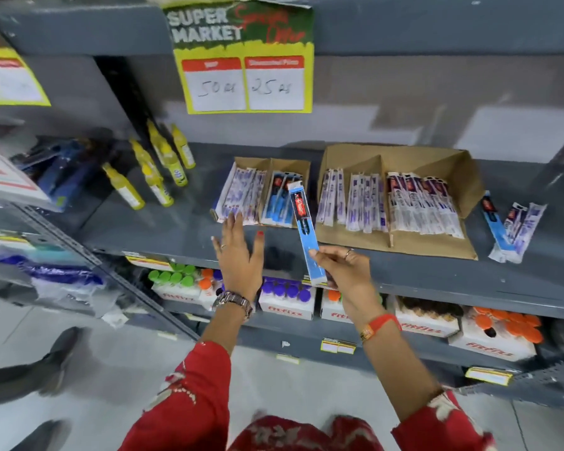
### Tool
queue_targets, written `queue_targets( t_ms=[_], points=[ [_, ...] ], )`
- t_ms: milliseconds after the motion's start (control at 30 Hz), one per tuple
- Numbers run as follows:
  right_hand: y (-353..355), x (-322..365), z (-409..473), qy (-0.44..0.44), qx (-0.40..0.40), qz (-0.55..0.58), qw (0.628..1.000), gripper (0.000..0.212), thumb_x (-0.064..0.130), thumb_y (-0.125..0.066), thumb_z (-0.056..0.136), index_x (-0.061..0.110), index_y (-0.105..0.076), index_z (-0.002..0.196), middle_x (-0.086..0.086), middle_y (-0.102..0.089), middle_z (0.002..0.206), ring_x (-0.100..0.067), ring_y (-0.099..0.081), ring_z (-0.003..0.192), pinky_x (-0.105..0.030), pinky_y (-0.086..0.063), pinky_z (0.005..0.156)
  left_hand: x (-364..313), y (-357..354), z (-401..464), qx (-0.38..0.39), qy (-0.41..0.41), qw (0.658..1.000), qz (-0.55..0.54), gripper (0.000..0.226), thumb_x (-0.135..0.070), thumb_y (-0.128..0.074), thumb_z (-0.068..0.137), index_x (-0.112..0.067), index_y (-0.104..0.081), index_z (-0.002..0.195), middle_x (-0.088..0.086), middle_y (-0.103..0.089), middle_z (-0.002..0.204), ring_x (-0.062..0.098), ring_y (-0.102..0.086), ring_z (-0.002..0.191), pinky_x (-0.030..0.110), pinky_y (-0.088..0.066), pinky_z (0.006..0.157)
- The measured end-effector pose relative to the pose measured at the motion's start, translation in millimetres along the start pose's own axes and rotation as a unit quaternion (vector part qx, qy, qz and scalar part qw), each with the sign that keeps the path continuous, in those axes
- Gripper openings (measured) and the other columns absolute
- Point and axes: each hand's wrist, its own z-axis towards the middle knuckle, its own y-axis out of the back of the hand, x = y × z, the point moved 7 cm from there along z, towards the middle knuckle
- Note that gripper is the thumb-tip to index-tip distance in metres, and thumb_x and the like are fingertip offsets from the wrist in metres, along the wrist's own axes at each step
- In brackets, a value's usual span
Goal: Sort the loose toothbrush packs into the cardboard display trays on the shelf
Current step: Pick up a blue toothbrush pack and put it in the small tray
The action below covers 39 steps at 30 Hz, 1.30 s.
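My right hand [341, 268] grips the lower end of a blue toothbrush pack [303, 229], which stands tilted over the front of the small cardboard tray [287, 166]. That tray has two compartments: white-purple packs on the left, blue packs on the right. My left hand [240, 252] is flat and spread, its fingertips touching the front of the small tray's left compartment. A larger cardboard tray [450, 167] to the right holds several white-purple packs in three compartments. Loose packs [511, 229], blue and white-purple, lie on the grey shelf right of it.
Yellow bottles [158, 170] stand at the shelf's left. A yellow price sign [245, 56] hangs from the shelf above. On the shelf below sit boxes of bottles with coloured caps [287, 294]. A dark shoe [62, 346] shows on the floor at left.
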Motion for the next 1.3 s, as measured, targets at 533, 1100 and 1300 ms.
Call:
queue_targets(
  t_ms=[533, 1100, 1300],
  points=[
    [-96.9, -9.9, 82.6, 0.034, -0.241, -0.076, 0.967, 0.012, 0.001, -0.066, 0.077, 0.009, -0.07, 0.07, -0.022, -0.074, 0.084, -0.032, -0.07, 0.082, -0.044, -0.057, 0.077, 66.5, -7.2, 27.9, 0.124, -0.146, 0.944, 0.269, 0.073, -0.051, -0.029, 0.086, -0.004, -0.03, 0.141, 0.017, -0.031, 0.148, 0.028, -0.023, 0.139, 0.044, 0.015, 0.11],
    [-114.6, 26.4, 89.5, 0.127, -0.253, -0.318, 0.905, 0.017, 0.004, -0.059, 0.084, 0.004, -0.069, 0.098, -0.018, -0.071, 0.103, -0.033, -0.066, 0.095, -0.037, -0.055, 0.08, 68.7, -7.5, 28.5, 0.123, -0.156, 0.95, 0.241, 0.073, -0.052, -0.027, 0.086, -0.006, -0.027, 0.142, 0.016, -0.035, 0.147, 0.029, -0.026, 0.138, 0.042, 0.009, 0.112],
    [-64.8, 53.6, 59.6, 0.22, -0.296, -0.299, 0.88, 0.019, 0.002, -0.056, 0.083, 0.004, -0.071, 0.093, -0.015, -0.074, 0.097, -0.029, -0.068, 0.089, -0.022, -0.045, 0.075, 54.0, -4.9, 19.1, 0.084, -0.143, 0.949, 0.27, 0.075, -0.052, -0.032, 0.085, -0.003, -0.025, 0.142, 0.018, -0.028, 0.149, 0.028, -0.015, 0.14, 0.048, 0.011, 0.11]
  ],
)
